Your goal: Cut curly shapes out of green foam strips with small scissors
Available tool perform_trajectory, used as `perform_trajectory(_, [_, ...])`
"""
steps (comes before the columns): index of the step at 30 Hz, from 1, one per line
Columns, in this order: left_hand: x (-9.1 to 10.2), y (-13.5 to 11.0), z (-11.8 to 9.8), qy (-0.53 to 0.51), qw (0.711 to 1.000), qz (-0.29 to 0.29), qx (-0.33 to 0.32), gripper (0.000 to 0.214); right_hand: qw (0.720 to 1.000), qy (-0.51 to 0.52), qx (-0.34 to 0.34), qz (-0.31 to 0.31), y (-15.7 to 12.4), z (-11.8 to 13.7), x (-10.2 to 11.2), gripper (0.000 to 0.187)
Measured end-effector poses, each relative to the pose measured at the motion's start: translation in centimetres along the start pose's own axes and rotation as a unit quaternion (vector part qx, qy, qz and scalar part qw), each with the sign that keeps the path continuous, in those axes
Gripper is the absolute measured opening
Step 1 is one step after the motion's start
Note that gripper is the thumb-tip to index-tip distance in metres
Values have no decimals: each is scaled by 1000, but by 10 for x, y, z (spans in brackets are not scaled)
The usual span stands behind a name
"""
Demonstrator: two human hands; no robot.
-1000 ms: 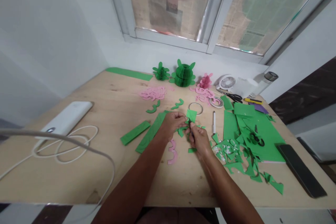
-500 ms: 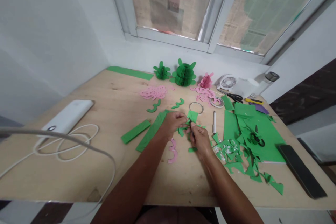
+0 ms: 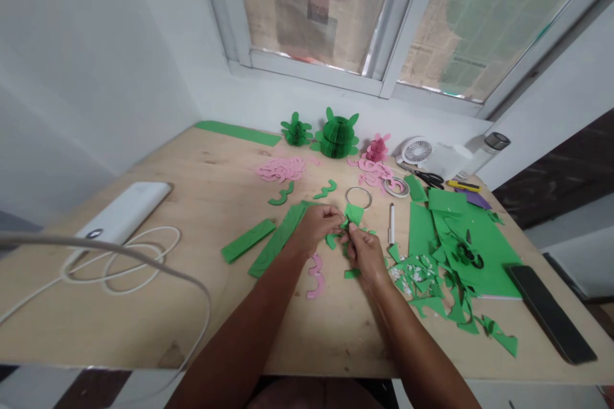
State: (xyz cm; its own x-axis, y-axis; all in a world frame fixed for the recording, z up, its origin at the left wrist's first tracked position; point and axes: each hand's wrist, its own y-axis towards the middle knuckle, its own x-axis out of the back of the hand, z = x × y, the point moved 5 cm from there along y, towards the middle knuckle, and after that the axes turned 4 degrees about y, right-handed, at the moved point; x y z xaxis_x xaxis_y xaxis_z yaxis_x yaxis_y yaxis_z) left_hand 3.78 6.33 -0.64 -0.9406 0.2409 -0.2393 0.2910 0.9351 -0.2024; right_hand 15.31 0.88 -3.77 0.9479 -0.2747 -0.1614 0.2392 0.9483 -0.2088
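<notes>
My left hand (image 3: pixel 322 225), fingers pinched, holds the left edge of a small green paper piece (image 3: pixel 354 213). My right hand (image 3: pixel 366 249) is closed at the lower edge of the same piece, around a small dark tool mostly hidden by the fingers; its kind is not clear. Small green offcuts (image 3: pixel 330 241) lie under and beside the hands. A pink wavy paper cutout (image 3: pixel 315 278) rests between my forearms. Two green wavy cutouts (image 3: pixel 326 190) lie beyond my left hand. Green strips (image 3: pixel 278 239) lie left of it, partly under the forearm.
Green and pink paper figures (image 3: pixel 337 137) stand at the wall. Pink cutouts (image 3: pixel 281 169), tape rolls (image 3: pixel 396 186), a pen (image 3: pixel 392 223), black scissors (image 3: pixel 429 177) and green scraps (image 3: pixel 422 271) lie around. A phone (image 3: pixel 551 313) is at right, a white power bank (image 3: pixel 125 211) with cable at left.
The green piece has shifted slightly right and down between my fingers. Less of the dark tool shows now. Both hands otherwise stay in nearly the same place.
</notes>
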Motion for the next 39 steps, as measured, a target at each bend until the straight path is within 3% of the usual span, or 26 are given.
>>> perform_trajectory(39, [-1, 3, 1, 98, 992, 65, -40, 9, 999, -46, 25, 14, 5, -2, 6, 53])
